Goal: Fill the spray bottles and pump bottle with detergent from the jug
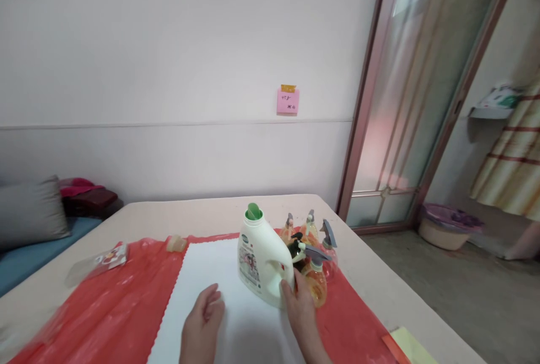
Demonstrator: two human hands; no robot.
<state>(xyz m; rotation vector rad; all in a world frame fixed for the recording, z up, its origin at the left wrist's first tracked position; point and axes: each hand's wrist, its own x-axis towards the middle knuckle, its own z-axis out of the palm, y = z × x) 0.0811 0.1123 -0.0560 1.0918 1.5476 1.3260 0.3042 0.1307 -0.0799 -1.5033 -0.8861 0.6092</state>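
A pale green-white laundry detergent jug (257,263) stands on a white sheet (198,274), its mouth uncapped and a green piece showing in the opening. The handle faces right, and my right hand (302,302) grips its lower part, thumb in front and fingers behind. To the left and nearer to me, my left hand (201,322) is held over the sheet, fingers loosely bent and apart, with nothing visible in it. Just past my right hand are several spray bottles with grey triggers, among them an orange-labelled bottle (317,288) and a dark bottle (296,251).
Red plastic film (122,302) lies beneath the sheet on the beige table (358,279). A clear packet (103,260) and a small tan object (176,243) rest at the left. Yellow-green paper (411,344) lies near the right edge. A basin (445,232) stands on the floor.
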